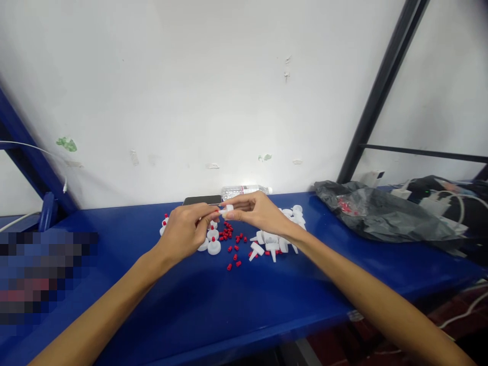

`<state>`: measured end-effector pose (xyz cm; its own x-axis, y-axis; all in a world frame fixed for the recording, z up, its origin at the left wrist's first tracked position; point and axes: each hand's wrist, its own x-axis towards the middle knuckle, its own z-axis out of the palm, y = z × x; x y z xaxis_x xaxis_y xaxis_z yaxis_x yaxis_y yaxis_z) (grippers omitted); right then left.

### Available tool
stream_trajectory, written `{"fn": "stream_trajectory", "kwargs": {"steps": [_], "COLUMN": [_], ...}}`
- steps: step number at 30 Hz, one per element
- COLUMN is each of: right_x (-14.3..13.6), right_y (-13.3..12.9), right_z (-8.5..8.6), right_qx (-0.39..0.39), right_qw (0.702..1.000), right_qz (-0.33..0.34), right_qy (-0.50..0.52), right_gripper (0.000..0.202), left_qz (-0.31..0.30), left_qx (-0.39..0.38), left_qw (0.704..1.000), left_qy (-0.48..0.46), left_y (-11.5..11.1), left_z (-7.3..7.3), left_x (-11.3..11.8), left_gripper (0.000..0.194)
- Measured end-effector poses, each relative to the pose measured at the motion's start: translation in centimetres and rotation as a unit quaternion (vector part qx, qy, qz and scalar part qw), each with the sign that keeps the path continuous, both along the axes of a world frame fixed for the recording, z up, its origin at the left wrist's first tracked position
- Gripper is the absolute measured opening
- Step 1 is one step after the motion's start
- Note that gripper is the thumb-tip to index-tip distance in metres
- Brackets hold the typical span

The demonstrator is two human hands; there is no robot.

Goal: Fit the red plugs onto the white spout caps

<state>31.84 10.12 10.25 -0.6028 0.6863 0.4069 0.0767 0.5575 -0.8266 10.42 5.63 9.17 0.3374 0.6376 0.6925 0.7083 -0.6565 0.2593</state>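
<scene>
My right hand (261, 211) pinches a white nozzle cap (229, 208) by its wide base, with the nozzle pointing left. My left hand (185, 226) is closed on a small red tip cap (217, 210) at the nozzle's end; fingers hide most of it. Below the hands, loose red tip caps (229, 249) lie scattered on the blue table (213, 305). White nozzle caps without red tips (272, 247) are heaped to the right, partly behind my right wrist. Nozzle caps topped with red tips (214, 246) stand at the left, partly hidden by my left hand.
A clear plastic bottle (240, 191) lies against the wall, beside a dark flat object (201, 200). At the right sits a black plastic bag (385, 213) with red pieces on it, near cables and white plugs (402, 190). A dark metal post (375, 96) rises behind the bag.
</scene>
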Motion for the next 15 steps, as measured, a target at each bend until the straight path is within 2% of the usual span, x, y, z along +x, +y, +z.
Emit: {"fn": "stream_trajectory", "kwargs": {"steps": [2,6,11,15], "right_x": [-0.2,-0.4,0.2,0.3], "right_y": [-0.1,0.0,1.0,1.3], "right_z": [0.1,-0.2,-1.0,-1.3], "right_qx": [0.019,0.120,0.206,0.225], "right_qw": [1.000,0.988,0.963,0.957], "right_qz": [-0.017,-0.092,-0.160,-0.162], "right_qy": [0.002,-0.019,-0.065,-0.088], "right_gripper": [0.039,0.037,0.027,0.025], "left_qz": [0.020,0.084,0.175,0.202], "left_qx": [-0.034,-0.068,-0.088,-0.124], "left_qw": [0.998,0.990,0.980,0.968], "left_qy": [-0.041,-0.086,0.013,0.081], "left_y": [-0.2,0.3,1.9,2.5], "left_z": [0.6,0.9,0.4,0.3], "left_x": [0.3,0.1,-1.9,-2.9], "left_gripper": [0.024,0.027,0.026,0.027]}}
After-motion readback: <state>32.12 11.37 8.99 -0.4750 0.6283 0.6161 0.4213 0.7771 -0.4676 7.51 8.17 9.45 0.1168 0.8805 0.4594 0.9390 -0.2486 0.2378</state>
